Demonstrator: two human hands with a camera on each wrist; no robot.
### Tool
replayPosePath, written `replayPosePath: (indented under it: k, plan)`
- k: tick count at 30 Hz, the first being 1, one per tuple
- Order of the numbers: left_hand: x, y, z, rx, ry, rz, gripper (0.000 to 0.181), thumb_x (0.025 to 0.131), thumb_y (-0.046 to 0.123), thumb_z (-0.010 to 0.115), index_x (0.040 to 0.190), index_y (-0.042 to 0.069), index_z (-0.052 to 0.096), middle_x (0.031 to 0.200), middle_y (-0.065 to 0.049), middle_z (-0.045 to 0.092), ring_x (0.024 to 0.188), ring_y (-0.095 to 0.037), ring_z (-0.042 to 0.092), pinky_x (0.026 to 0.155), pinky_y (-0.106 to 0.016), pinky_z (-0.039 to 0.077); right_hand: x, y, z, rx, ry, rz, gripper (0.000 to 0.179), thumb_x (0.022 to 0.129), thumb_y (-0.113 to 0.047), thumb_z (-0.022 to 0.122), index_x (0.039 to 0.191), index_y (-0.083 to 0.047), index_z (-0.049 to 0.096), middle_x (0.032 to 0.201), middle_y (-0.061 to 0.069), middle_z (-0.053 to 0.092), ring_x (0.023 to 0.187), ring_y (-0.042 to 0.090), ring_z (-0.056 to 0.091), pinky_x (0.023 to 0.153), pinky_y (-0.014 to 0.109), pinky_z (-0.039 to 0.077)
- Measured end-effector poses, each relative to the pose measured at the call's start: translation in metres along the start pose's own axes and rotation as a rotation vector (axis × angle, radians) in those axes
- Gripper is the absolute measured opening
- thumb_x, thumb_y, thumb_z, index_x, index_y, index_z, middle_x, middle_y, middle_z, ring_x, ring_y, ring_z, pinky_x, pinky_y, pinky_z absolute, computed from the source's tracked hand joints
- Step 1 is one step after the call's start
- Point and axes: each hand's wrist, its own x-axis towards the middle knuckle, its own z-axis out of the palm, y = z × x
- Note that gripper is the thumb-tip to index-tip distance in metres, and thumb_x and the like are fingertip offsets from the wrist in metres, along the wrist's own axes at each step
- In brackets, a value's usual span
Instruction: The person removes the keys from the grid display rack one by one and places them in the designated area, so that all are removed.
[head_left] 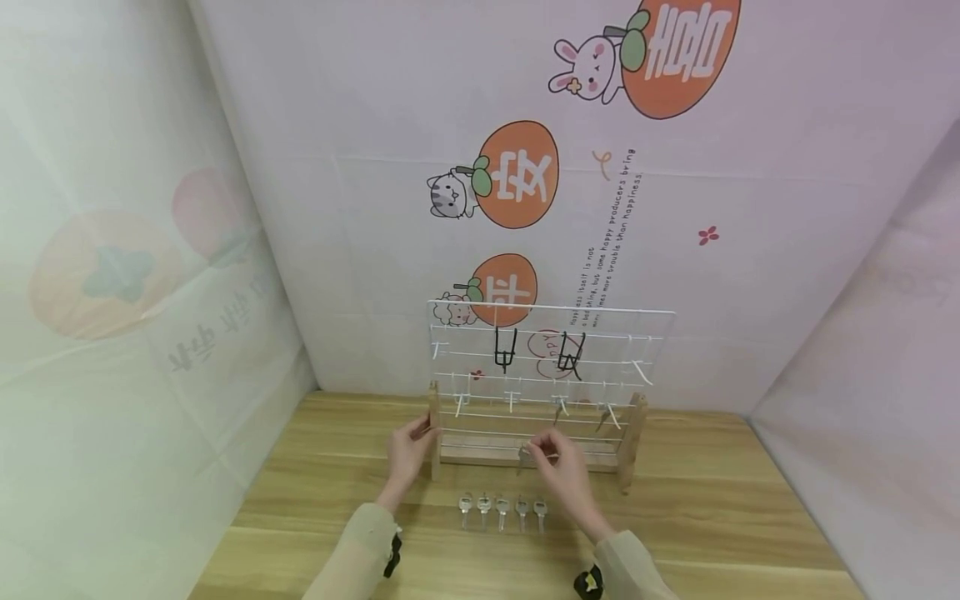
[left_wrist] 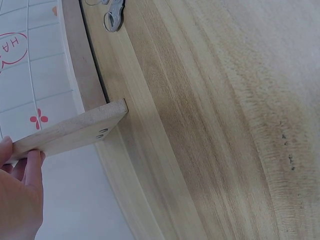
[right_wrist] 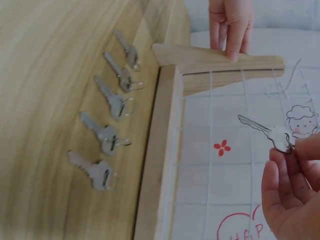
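My right hand pinches a silver key by its ring end, in front of the lower part of a white wire rack. In the right wrist view the key's blade points away from the fingers. At the rack's left side, my left hand grips the wooden upright between thumb and fingers. Several more keys, each with a small ring, lie in a row on the table before the rack. Two keys hang from white hooks at the right of the rack's hook row.
Black hooks and further white hooks are fixed on the rack's grid. A wooden crossbar joins the uprights at the bottom. Printed white cloth encloses the wood-grain table at the back and sides.
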Motion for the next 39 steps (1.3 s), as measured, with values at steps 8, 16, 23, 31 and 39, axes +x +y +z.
replayPosePath:
  k: [8, 16, 23, 31, 39]
  plan:
    - [0.000, 0.000, 0.000, -0.013, -0.009, -0.018, 0.034, 0.086, 0.000, 0.072, 0.118, -0.009, 0.065, 0.118, -0.031, 0.067, 0.107, -0.045, 0.068, 0.087, -0.037, 0.063, -0.010, 0.023, -0.007, -0.071, -0.007, -0.038, 0.007, 0.090, -0.001, 0.068, 0.086, -0.006, 0.065, 0.081, 0.004, 0.068, 0.072, 0.004, 0.058, 0.061, 0.014, 0.054]
    - [0.000, 0.000, 0.000, -0.023, -0.005, -0.022, 0.035, 0.085, 0.000, 0.073, 0.118, -0.009, 0.065, 0.117, -0.029, 0.068, 0.107, -0.046, 0.068, 0.086, -0.035, 0.063, -0.017, 0.047, -0.011, -0.154, -0.020, -0.019, 0.010, 0.087, 0.001, 0.070, 0.084, -0.006, 0.064, 0.078, 0.004, 0.067, 0.070, 0.003, 0.057, 0.060, 0.013, 0.053]
    - [0.000, 0.001, 0.001, -0.017, -0.008, -0.020, 0.035, 0.086, -0.001, 0.073, 0.118, -0.009, 0.065, 0.117, -0.030, 0.067, 0.107, -0.047, 0.067, 0.086, -0.034, 0.063, -0.022, 0.064, -0.015, -0.200, -0.055, -0.009, 0.009, 0.085, 0.001, 0.071, 0.085, -0.003, 0.063, 0.077, 0.004, 0.065, 0.069, 0.004, 0.053, 0.058, 0.014, 0.049]
    - [0.000, 0.002, 0.000, -0.025, -0.009, -0.033, 0.035, 0.086, -0.001, 0.072, 0.119, -0.009, 0.065, 0.118, -0.030, 0.067, 0.108, -0.046, 0.068, 0.087, -0.035, 0.063, -0.026, 0.079, -0.018, -0.242, -0.107, 0.057, 0.008, 0.086, 0.002, 0.069, 0.086, -0.004, 0.063, 0.077, 0.004, 0.065, 0.068, 0.005, 0.052, 0.056, 0.015, 0.047]
    - [0.001, 0.001, 0.000, -0.030, -0.009, -0.040, 0.036, 0.085, -0.003, 0.072, 0.119, -0.009, 0.064, 0.118, -0.031, 0.066, 0.108, -0.047, 0.067, 0.086, -0.034, 0.063, -0.028, 0.089, -0.018, -0.254, -0.147, 0.092, 0.008, 0.084, 0.002, 0.070, 0.086, -0.003, 0.064, 0.077, 0.004, 0.066, 0.068, 0.005, 0.052, 0.056, 0.014, 0.045]
